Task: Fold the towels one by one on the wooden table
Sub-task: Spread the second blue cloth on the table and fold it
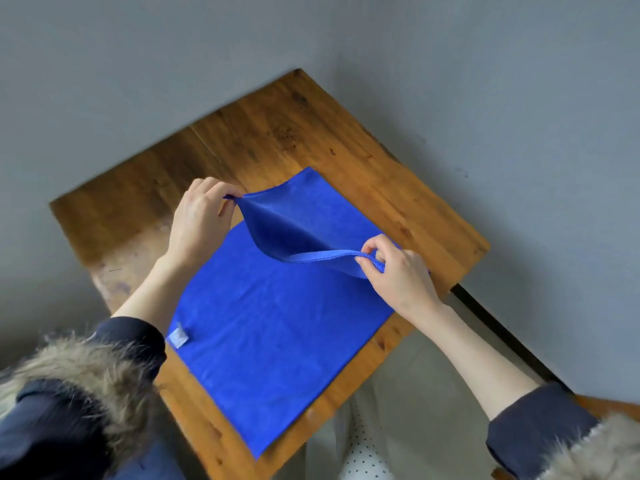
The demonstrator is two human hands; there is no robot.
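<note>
Head camera looks down on a blue towel [277, 323] spread on the wooden table [284, 133]; the left hand [201, 220] pinches one far corner between thumb and curled fingers; the right hand [398, 271] pinches the other, raising the stitched far edge off the cloth; a small white tag [178, 337] near the left sleeve [138, 337] shows no legible writing; the towel's long axis runs from near-left toward far-right.

Left hand [201, 216] raised, thumb and fingers pinched; right hand [398, 271] lower, fingers curled in pinch; both forearms bare, extended forward.
</note>
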